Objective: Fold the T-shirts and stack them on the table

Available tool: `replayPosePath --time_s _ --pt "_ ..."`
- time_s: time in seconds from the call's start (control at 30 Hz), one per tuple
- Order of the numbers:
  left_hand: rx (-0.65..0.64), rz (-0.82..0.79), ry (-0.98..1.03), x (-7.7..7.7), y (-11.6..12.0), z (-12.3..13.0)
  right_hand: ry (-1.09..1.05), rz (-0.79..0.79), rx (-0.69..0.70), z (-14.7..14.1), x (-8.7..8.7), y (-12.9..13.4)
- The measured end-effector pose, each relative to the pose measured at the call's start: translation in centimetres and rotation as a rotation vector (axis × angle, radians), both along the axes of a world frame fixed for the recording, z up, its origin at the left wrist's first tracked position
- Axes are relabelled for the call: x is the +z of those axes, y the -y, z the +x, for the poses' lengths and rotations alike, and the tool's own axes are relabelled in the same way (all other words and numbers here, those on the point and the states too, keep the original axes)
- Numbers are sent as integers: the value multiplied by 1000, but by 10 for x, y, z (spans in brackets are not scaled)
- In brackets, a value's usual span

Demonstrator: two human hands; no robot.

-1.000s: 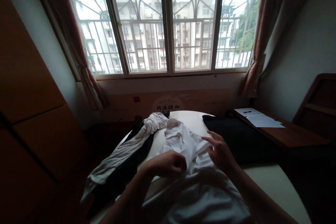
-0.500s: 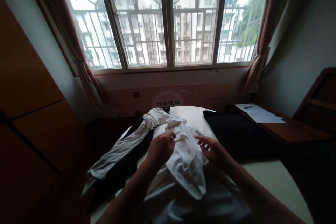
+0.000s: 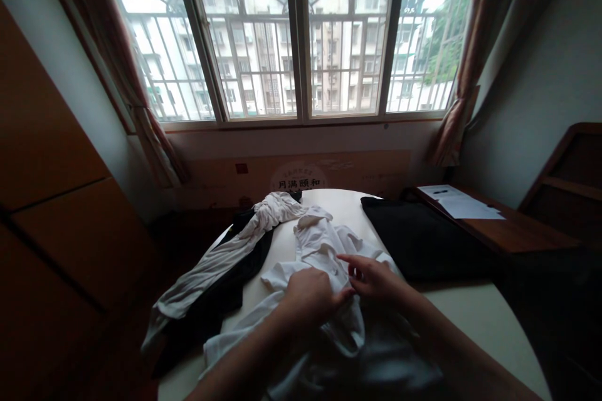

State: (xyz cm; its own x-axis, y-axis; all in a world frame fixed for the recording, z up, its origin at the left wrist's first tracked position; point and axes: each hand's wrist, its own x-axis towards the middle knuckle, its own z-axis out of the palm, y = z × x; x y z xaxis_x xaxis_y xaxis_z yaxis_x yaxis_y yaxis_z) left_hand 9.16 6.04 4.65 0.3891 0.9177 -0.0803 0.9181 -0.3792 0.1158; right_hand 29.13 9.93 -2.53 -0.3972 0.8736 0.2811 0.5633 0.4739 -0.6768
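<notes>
A rumpled white shirt (image 3: 313, 241) lies on the pale round-edged table, its collar toward the window. My left hand (image 3: 308, 294) is curled over the shirt's front, closed on the fabric; its fingertips are hidden beneath it and its thumb points right. Close beside it, my right hand (image 3: 374, 276) hovers at the shirt's right half with the index finger stretched out and the other fingers loosely bent. The two thumbs meet or nearly meet over the cloth. Lower folds of the shirt lie in shadow between my forearms.
Left of the shirt, a twisted grey-white garment (image 3: 211, 263) lies over black cloth (image 3: 251, 257). A folded black cloth (image 3: 423, 241) rests on the table's right side. Papers (image 3: 463, 203) lie on a wooden desk (image 3: 540, 225) at right. A printed carton (image 3: 348, 169) stands below the window.
My left hand has moved down and right across the shirt, and my right hand has shifted slightly inward and down, bringing them together. The shirt's left side now lies spread farther left.
</notes>
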Motion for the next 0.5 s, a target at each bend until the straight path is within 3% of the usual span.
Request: replayPosePath --time_s 0.17,0.33,0.5 --pt "-16 59 167 -3 0 7 76 39 -25 -1 -2 1" --pt "-59 121 395 -14 2 15 16 74 -77 5 -1 -1" --pt "-306 21 637 -22 11 22 -109 260 -149 11 9 -4"
